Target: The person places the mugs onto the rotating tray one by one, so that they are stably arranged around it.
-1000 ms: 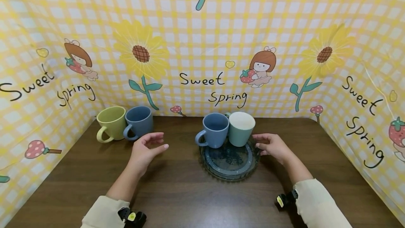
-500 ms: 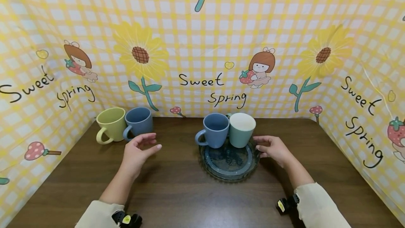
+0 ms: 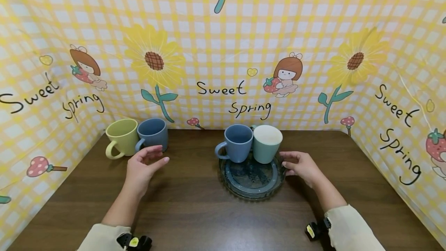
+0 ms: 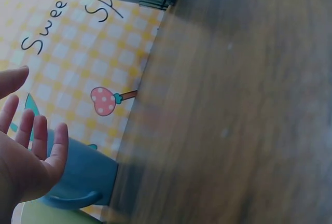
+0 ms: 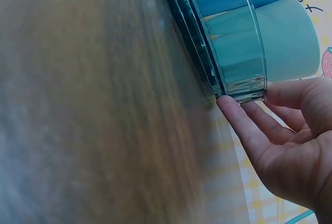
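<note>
My left hand holds nothing, its fingers loosely bent just in front of a blue mug at the back left. In the left wrist view that mug shows behind the fingers. A yellow-green mug stands left of it. My right hand grips the right edge of a round, dark glass tray. In the right wrist view its fingertips meet the tray's base and its side wall. On the tray's far half stand a second blue mug and a pale green mug, side by side.
A brown wooden table carries everything. Yellow checked cloth with printed flowers rises at the back and both sides. Small black cameras are strapped at both wrists.
My left hand has moved left, from beside the tray towards the blue mug. My right hand stays at the tray's edge, sliding slightly nearer, while the tray's mugs shift slightly right.
</note>
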Action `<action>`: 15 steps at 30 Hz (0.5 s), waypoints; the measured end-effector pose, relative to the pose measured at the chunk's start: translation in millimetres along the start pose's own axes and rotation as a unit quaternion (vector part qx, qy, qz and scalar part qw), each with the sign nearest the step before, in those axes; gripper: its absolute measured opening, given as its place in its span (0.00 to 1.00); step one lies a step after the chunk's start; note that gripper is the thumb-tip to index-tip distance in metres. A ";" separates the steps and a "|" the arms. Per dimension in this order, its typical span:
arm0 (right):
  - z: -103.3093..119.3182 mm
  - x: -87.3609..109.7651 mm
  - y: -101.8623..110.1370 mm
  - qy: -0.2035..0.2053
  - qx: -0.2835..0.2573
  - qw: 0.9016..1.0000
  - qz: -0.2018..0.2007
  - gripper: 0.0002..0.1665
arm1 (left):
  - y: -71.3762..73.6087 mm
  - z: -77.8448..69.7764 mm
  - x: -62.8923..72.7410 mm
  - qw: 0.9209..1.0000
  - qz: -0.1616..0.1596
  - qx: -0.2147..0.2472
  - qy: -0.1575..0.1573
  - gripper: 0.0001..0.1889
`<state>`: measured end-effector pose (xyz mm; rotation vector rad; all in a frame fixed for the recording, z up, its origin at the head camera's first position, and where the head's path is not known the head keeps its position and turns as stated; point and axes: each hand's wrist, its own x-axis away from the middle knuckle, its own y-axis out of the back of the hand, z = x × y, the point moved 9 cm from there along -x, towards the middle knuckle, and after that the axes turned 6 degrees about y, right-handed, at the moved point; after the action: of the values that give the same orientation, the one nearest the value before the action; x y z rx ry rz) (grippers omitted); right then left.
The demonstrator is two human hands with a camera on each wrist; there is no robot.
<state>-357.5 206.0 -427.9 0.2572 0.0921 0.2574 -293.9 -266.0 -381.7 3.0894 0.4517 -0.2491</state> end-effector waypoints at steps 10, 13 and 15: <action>-1.5 4.9 1.0 -0.006 -0.021 1.000 -0.010 0.26 | 16.3 -0.3 -2.3 0.999 -0.032 0.036 -0.003 0.18; -2.1 6.0 1.4 -0.009 -0.025 1.000 -0.012 0.26 | 20.7 -1.4 -2.1 0.998 -0.045 0.044 -0.006 0.17; -2.3 6.9 1.3 -0.010 -0.027 1.000 -0.012 0.26 | 23.6 -1.9 -2.6 0.997 -0.052 0.051 -0.007 0.17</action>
<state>-351.5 209.6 -430.1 0.2043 0.0676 0.2331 -289.3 -289.2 -379.7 3.1651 0.6182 -0.3034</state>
